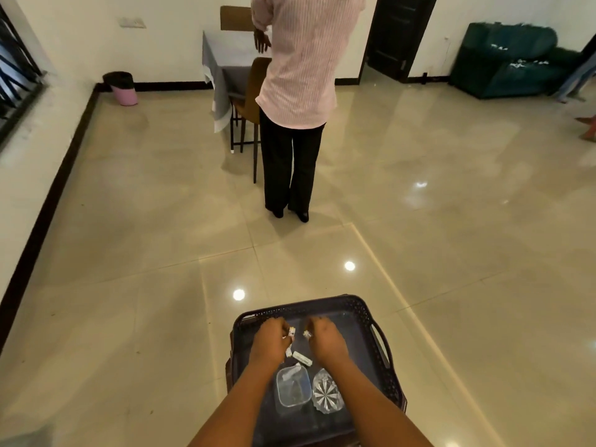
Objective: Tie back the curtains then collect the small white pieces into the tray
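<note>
A dark perforated plastic tray (pixel 361 309) with side handles sits low in front of me. Both hands hover over its middle. My left hand (pixel 271 341) is closed around small white pieces, some poking out between the fingers. My right hand (pixel 324 337) pinches another small white piece (pixel 306 333) at its fingertips. One longer white piece (pixel 302 358) lies on the tray floor between my wrists. No curtains are in view.
In the tray lie a clear square container (pixel 293 388) and a cut-glass dish (pixel 326 395). A person in a pink shirt (pixel 298 75) stands ahead by a covered table (pixel 225 59) and chair. A pink bin (pixel 124 90) stands far left, a green sofa (pixel 506 62) far right.
</note>
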